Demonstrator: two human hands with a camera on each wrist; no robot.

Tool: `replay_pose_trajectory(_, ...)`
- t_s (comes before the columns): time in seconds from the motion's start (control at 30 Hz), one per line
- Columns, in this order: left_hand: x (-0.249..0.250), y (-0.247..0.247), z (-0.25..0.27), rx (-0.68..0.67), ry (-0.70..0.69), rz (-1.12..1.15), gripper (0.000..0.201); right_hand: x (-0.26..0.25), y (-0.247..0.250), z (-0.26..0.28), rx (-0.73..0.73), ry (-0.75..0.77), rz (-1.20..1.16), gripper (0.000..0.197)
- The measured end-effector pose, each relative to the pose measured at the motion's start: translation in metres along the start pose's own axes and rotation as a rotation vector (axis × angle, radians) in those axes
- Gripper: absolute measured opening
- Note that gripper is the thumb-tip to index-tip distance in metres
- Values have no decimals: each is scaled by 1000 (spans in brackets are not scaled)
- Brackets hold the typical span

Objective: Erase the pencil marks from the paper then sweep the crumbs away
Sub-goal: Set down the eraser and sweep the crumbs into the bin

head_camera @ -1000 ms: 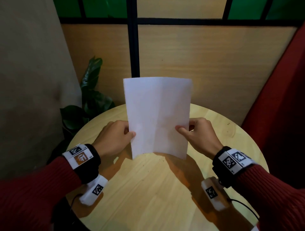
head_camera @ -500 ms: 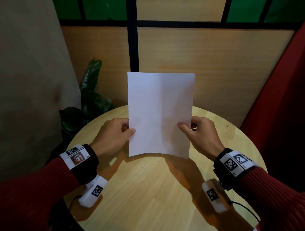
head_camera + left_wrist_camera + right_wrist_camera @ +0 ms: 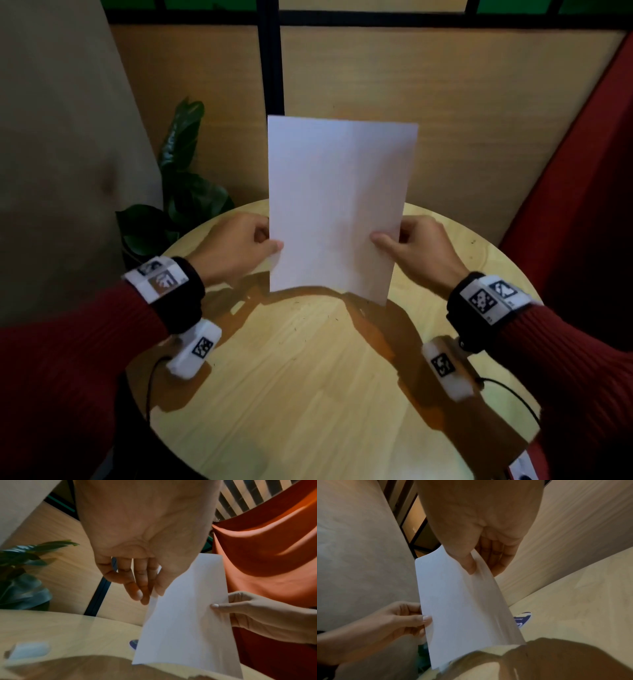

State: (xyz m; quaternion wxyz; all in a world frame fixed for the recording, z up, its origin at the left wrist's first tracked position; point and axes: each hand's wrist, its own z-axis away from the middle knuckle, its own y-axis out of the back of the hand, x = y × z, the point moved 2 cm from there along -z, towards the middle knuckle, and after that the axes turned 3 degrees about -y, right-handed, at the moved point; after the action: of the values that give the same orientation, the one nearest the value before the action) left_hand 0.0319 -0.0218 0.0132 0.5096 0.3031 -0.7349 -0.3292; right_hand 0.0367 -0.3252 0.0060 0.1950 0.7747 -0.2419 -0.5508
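Note:
A white sheet of paper (image 3: pixel 335 205) is held upright above the round wooden table (image 3: pixel 308 394). My left hand (image 3: pixel 239 246) pinches its left edge between thumb and fingers. My right hand (image 3: pixel 416 248) pinches the right edge the same way. The side of the paper (image 3: pixel 185 615) facing me looks blank. Small dark crumbs (image 3: pixel 301 322) are scattered on the tabletop below the sheet. In the right wrist view the paper (image 3: pixel 462 601) bows slightly, and a blue-and-white eraser (image 3: pixel 523 618) lies on the table behind it. The eraser (image 3: pixel 133 644) also peeks out beside the sheet in the left wrist view.
A leafy plant (image 3: pixel 181 192) stands off the table's left rear edge. A wooden wall panel (image 3: pixel 428 102) is close behind the table and a red seat (image 3: pixel 582 212) rises on the right. A beige cushion (image 3: pixel 61 154) fills the left.
Both hands have lifted the paper a little higher and more upright over the table; the grips are unchanged.

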Motion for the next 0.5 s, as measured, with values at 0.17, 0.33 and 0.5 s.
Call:
replay_pose_trajectory(0.17, -33, 15, -34, -24, 52, -195, 18, 4, 14, -38, 84, -108, -115, 13)
replay_pose_trajectory(0.33, -81, -16, -42, -532, 191, -425, 53, 29, 8, -56, 171, -384, -291, 37)
replay_pose_trajectory(0.5, -105, -14, -55, -525, 186, -478, 15, 66, -21, -66, 166, -664, -410, 20)
